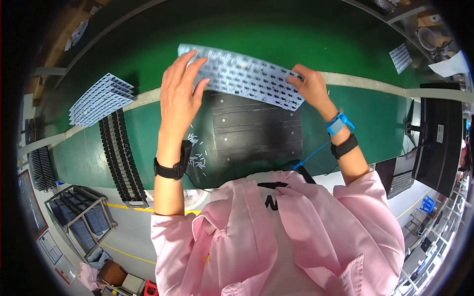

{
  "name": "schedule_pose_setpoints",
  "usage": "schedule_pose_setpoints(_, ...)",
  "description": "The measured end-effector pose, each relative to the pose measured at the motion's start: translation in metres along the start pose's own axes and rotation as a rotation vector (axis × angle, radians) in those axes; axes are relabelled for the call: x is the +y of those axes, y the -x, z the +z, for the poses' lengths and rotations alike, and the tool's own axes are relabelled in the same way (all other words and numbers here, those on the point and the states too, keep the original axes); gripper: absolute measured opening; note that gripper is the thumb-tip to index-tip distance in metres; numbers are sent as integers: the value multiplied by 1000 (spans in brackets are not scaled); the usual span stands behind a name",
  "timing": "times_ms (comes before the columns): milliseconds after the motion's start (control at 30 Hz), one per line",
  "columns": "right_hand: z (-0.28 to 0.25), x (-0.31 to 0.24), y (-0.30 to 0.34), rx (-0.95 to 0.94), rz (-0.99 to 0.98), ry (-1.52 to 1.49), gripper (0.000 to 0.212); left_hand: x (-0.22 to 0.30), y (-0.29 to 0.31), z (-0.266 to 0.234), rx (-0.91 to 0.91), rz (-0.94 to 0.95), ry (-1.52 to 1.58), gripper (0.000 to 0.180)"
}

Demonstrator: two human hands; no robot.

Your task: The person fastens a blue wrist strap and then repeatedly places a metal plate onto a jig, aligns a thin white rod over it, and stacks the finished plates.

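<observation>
Along the near edge of the green counter, just beyond the person's pink jacket, a black board with small screws in its face lies about midway between the counter's two ends. Just to its left is a loose scatter of small white slivers; farther toward the left end, a dark ridged track runs from the near edge up to a pale strip that crosses the counter lengthwise. On the right, a blue band circles the wrist, with a black strap below it. Over the far edge of the black board and across the pale strip, a light perforated panel dotted with dark cutouts is held at a slant, its left end farther from the near edge than its right. The right hand has the panel's right end pinched between thumb and fingers. The left hand lies over the left end, fingers spread and slightly blurred; whether it grips there I cannot tell. Toward the counter's left end, a stack of similar panels rests across the pale strip. Near the far right corner lie one more panel and, beside it, a white sheet.
</observation>
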State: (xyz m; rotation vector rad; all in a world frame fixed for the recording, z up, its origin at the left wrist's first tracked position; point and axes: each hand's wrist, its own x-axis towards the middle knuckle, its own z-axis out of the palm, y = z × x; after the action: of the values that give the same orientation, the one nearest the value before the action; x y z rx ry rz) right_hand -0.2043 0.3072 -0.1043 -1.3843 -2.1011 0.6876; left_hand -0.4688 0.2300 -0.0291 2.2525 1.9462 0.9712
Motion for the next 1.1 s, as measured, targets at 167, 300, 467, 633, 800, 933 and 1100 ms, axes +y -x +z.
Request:
schedule_pose_setpoints(167,4,-12,19,23,-217,99,15,3,-7,10,-67,171,-242,24)
schedule_pose_setpoints(300,2,-14,28,32,-337,128,14,-5,4,14,-488,94,-120,20)
schedule_pose_setpoints(467,-6,-12,32,64,-437,137,14,6,14,17,-534,67,-170,13)
schedule_pose_setpoints(633,-15,-8,40,78,-440,148,13,17,17,20,-499,52,-112,11)
schedule_pose_setpoints(800,-9,-10,52,60,-430,206,12,12,33,20,-522,73,-43,13)
schedule_pose_setpoints(933,-5,7,20,52,-386,226,14,0,10,39,-476,-13,-30,17)
schedule_pose_setpoints(1100,36,57,-43,-109,-315,29,15,-55,-23,82,-524,21,54,22)
